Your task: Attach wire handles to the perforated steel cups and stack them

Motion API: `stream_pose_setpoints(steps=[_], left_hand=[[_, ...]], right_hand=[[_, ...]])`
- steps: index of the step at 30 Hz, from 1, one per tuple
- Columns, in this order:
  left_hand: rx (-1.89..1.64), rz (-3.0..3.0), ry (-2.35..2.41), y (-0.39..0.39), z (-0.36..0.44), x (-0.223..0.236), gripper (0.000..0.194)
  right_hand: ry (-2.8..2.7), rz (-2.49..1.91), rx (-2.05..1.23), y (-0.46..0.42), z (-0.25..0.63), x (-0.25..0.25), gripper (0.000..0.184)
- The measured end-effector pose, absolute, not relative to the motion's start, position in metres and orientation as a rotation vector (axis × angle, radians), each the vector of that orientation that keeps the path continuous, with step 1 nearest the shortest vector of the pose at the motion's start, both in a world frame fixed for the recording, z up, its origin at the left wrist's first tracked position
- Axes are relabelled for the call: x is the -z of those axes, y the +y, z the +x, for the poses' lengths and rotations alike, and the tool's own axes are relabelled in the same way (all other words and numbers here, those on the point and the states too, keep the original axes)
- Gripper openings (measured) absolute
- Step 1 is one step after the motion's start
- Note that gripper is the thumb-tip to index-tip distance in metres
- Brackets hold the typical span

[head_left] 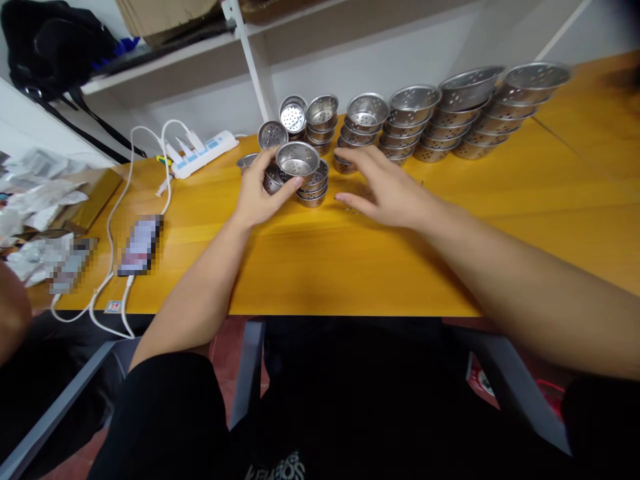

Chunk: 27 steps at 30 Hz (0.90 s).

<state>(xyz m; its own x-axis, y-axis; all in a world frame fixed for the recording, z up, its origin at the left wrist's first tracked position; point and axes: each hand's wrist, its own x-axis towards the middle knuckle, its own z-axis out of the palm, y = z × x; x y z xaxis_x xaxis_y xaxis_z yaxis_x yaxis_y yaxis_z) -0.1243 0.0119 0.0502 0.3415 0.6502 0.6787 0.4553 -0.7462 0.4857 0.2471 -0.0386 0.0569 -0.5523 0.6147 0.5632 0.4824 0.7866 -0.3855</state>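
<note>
My left hand (265, 193) grips a small perforated metal cup (298, 160) between thumb and fingers. That cup is upright, just above or on a short stack of similar cups (313, 193); contact with the stack cannot be made out. My right hand (377, 180) is to the right, thumb and fingers apart, holding nothing. Its fingertips come close to the base of another stack of perforated cups (367, 117); whether they touch it is unclear. Behind my left hand, one cup (273, 135) is tipped toward me, near a further stack (321, 117).
Taller stacks of perforated cups (433, 150) run along the wall to the right. On the left are a white power strip (207, 153), charging cables, a phone (141, 245), and plastic bags (35, 193). A shelf (165, 63) overhangs the back. Another person sits at far left.
</note>
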Motion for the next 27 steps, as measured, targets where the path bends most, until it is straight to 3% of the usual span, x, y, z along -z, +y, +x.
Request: stream_pose_setpoints(steps=[7,15,21,27], left_hand=[[-1.273,2.460,0.835,-0.008,-0.104,-0.057,0.097],[-1.240,2.218,0.953,0.018,-0.135,-0.049,0.114],[-1.104,1.935,0.863,0.009,-0.125,-0.052,0.103],[-1.092,1.916,0.766,-0.002,-0.101,-0.048,0.099]], right_hand=[[-2.112,-0.668,-0.307,-0.043,0.219,-0.053,0.054],[-1.894,-0.778,-0.240,-0.021,0.238,-0.041,0.054],[-1.862,-0.775,-0.269,-0.018,0.236,-0.037,0.052],[-1.980,-0.836,-0.316,-0.033,0.230,-0.048,0.064]])
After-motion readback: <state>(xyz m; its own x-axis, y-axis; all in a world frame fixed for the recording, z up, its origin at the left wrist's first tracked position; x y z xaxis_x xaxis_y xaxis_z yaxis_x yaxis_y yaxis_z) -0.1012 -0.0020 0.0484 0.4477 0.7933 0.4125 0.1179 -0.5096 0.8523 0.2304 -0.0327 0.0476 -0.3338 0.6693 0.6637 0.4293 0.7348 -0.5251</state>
